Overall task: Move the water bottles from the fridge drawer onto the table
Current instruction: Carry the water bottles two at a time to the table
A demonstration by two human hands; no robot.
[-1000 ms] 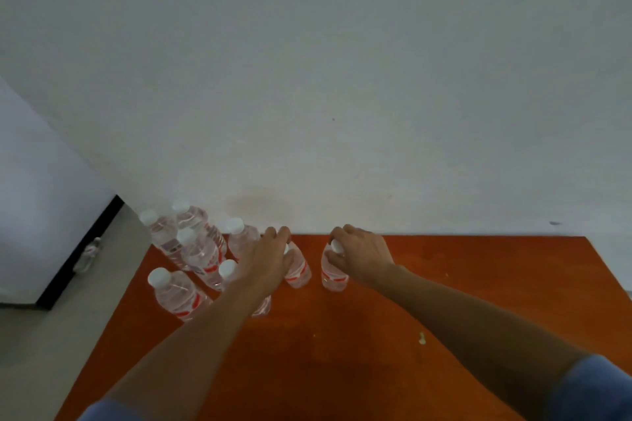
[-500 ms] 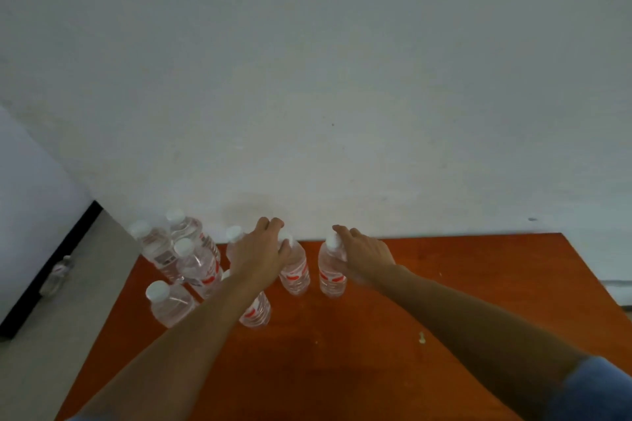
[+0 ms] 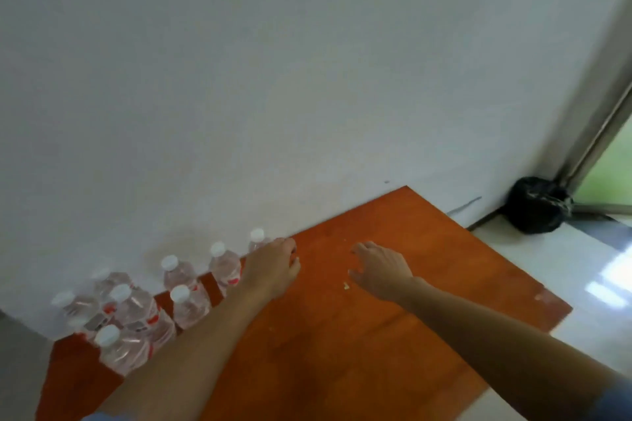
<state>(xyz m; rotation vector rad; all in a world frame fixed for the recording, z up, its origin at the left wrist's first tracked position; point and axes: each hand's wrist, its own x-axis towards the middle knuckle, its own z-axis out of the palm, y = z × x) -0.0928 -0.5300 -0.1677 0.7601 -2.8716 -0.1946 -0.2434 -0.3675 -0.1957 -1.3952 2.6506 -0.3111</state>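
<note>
Several clear water bottles (image 3: 224, 267) with white caps and red labels stand upright in a cluster on the left part of the orange-brown table (image 3: 427, 249), against the white wall. My left hand (image 3: 273, 267) hovers just right of the last bottle (image 3: 256, 238) in the row, fingers loosely curled, holding nothing. My right hand (image 3: 379, 268) is over the bare tabletop further right, fingers spread, holding nothing. The fridge drawer is out of view.
A black bag (image 3: 537, 205) sits on the pale floor in the far right corner next to a door frame (image 3: 602, 133). The table's right edge drops to glossy white floor (image 3: 581, 267). Small crumbs (image 3: 346, 285) lie on the tabletop.
Both hands have let go of the two bottles they were setting down and pulled back to the right. The view has swung right, showing the room corner.
</note>
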